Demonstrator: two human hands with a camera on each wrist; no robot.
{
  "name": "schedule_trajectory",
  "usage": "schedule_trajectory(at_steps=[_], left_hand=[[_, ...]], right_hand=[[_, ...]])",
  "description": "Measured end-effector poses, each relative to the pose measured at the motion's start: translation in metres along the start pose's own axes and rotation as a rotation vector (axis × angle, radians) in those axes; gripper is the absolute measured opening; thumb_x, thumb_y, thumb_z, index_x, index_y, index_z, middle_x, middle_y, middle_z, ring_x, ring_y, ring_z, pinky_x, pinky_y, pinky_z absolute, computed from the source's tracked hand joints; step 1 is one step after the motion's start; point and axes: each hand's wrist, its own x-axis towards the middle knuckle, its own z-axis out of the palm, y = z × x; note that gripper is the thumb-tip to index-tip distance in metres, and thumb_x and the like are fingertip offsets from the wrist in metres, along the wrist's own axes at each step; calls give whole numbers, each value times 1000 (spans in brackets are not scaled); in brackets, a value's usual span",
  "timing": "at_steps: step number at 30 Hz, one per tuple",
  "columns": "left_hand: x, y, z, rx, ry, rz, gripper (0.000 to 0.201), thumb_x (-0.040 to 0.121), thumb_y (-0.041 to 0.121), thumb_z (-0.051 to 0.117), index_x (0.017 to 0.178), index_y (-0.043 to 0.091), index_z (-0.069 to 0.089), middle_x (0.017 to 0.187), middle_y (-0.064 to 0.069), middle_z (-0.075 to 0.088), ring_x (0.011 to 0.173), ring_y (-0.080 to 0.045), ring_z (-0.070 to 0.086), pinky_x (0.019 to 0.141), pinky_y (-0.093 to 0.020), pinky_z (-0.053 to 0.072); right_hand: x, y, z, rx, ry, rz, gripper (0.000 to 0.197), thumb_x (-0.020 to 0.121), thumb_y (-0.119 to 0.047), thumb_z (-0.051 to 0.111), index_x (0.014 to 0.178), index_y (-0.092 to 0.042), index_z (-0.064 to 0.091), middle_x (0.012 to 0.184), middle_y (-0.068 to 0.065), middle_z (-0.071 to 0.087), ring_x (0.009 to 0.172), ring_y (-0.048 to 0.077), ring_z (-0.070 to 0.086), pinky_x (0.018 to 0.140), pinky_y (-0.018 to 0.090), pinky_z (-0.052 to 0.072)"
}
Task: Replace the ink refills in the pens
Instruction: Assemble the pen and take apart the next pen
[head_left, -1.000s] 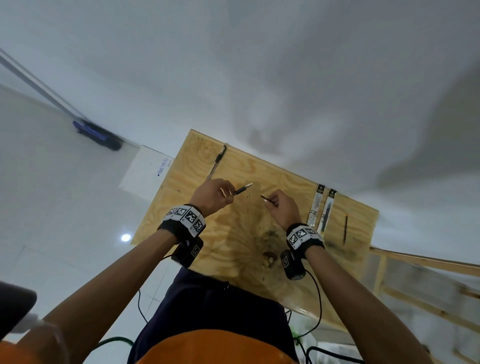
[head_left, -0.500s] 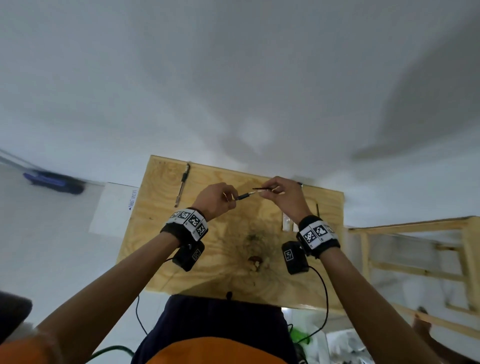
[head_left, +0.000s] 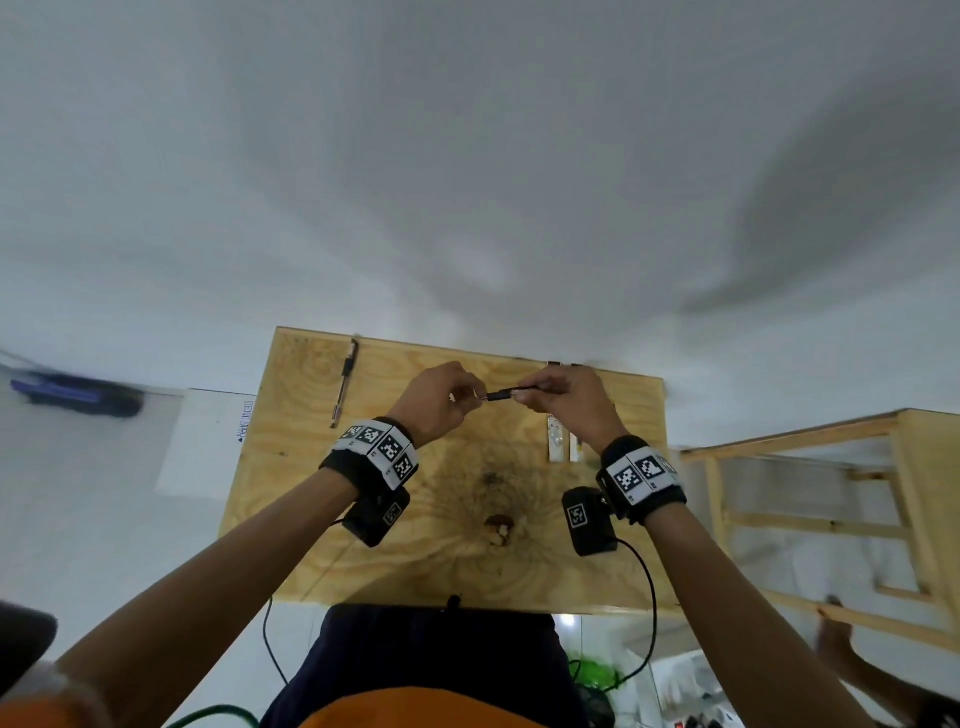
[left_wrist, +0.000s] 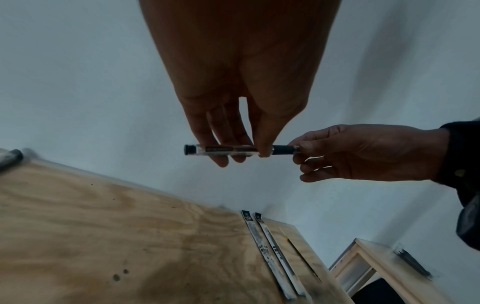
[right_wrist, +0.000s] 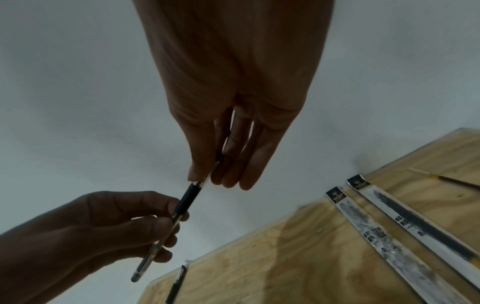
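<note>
Since a moment ago my two hands have come together over the desk (head_left: 322, 519), joining the pieces they held apart. From the head view, my left hand (head_left: 434, 402) and right hand (head_left: 563, 400) pinch one pen (head_left: 500, 394) between them, level above the wood; a second pen (head_left: 344, 382) lies near the far left edge. From the left wrist, my fingers (left_wrist: 223, 148) clamp the clear barrel, while the right pinches the dark end. From the right wrist, two refill packets (right_wrist: 384, 232) lie on the desk. The pen looks light, thin and slippery, so I judge the dark sleeve the best hold.
</note>
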Motion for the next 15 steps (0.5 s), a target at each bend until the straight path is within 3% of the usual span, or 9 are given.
schedule_trajectory(at_steps=[2,7,11,15], left_hand=[[-1,1,-2,21,16,23,15,87,15,65,98,14,74,93,-5,62,80,-20,59,71,-26,41],[-5,-1,-11,24,109,107,16,87,8,62,98,10,74,91,-7,61,72,-17,51,68,-24,35],[-4,0,-18,39,146,118,19,87,5,60,100,7,73,94,-9,62,75,-23,56,68,-24,34],[-5,-2,-20,15,163,99,17,88,6,60,99,7,73,94,-10,62,75,-25,57,68,-25,36]], right_hand=[[0,-2,-1,28,-19,-3,21,74,-8,82,94,-4,76,83,11,74,71,10,70,68,18,54],[3,-14,2,117,-43,-39,21,75,-2,79,95,2,74,90,21,73,79,22,70,74,23,58],[10,-24,3,151,-80,-68,19,75,-1,79,93,2,73,93,26,72,82,25,70,80,33,60],[17,-26,6,165,-92,-67,20,76,-3,79,94,2,73,91,24,71,81,24,69,83,37,59]])
